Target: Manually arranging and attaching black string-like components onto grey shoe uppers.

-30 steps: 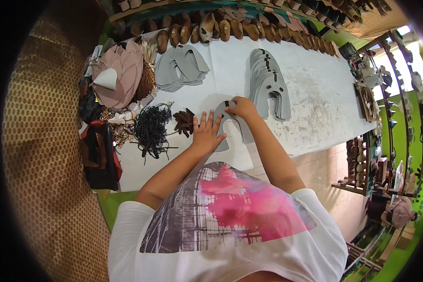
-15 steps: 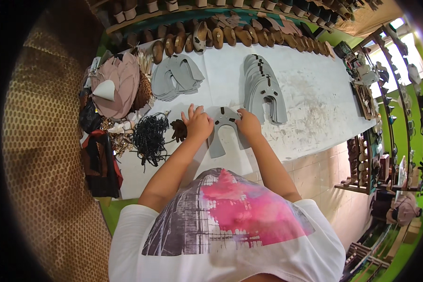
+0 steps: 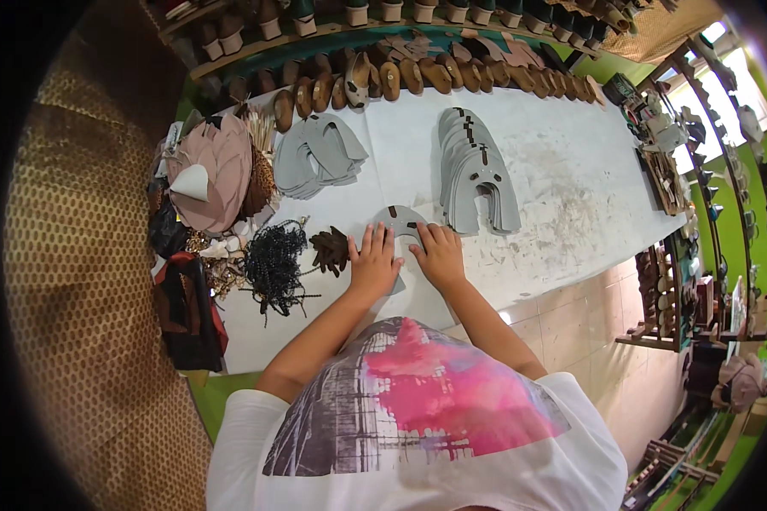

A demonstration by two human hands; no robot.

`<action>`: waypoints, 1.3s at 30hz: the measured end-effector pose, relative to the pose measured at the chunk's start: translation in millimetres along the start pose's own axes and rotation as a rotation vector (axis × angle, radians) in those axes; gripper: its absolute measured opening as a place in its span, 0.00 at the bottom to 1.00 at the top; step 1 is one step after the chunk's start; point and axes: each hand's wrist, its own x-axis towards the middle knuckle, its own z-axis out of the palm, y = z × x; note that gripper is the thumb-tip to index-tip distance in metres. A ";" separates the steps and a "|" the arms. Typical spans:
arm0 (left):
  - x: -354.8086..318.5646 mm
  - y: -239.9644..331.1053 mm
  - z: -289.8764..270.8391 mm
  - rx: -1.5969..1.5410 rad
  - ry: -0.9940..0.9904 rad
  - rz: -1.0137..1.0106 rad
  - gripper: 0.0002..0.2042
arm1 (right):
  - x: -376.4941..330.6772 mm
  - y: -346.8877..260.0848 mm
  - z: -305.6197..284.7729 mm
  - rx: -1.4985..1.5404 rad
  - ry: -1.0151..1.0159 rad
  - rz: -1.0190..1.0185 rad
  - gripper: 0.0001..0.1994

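A grey U-shaped shoe upper (image 3: pixel 405 213) lies on the white table in front of me, with small dark brown tabs on its curve. My left hand (image 3: pixel 373 260) rests flat over its left side, fingers stretched out. On the other side my right hand (image 3: pixel 440 255) presses down with extended fingers, near one of the tabs. Both hands cover much of the piece's legs. Just left of my left hand sits a small heap of dark brown strips (image 3: pixel 331 250). Beyond my right hand stands a fanned stack of similar grey uppers (image 3: pixel 475 200) bearing brown tabs.
Farther left is another pile of grey uppers (image 3: pixel 315 157), without visible tabs. Black braided cords (image 3: pixel 274 264) and a mound of pinkish-brown pieces (image 3: pixel 217 170) occupy the left side. Brown shoe forms (image 3: pixel 435 77) line the back edge. Racks (image 3: pixel 660 294) stand at right beyond the white table (image 3: pixel 562 170).
Both hands have shifted from gripping the upper's sides to lying flat on it, nearer to me. The view has tilted slightly, so the table appears a little lower.
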 end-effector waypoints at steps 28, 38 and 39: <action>-11.8 2.2 11.9 0.047 0.070 -0.070 0.32 | -2.4 1.2 -0.8 -0.057 -0.073 -0.007 0.23; -11.8 11.8 3.5 0.082 0.148 -0.136 0.28 | -1.9 4.7 4.5 -0.081 -0.087 -0.026 0.20; -12.1 12.6 3.0 0.089 0.148 -0.147 0.28 | -2.1 4.9 4.1 -0.072 -0.090 -0.035 0.20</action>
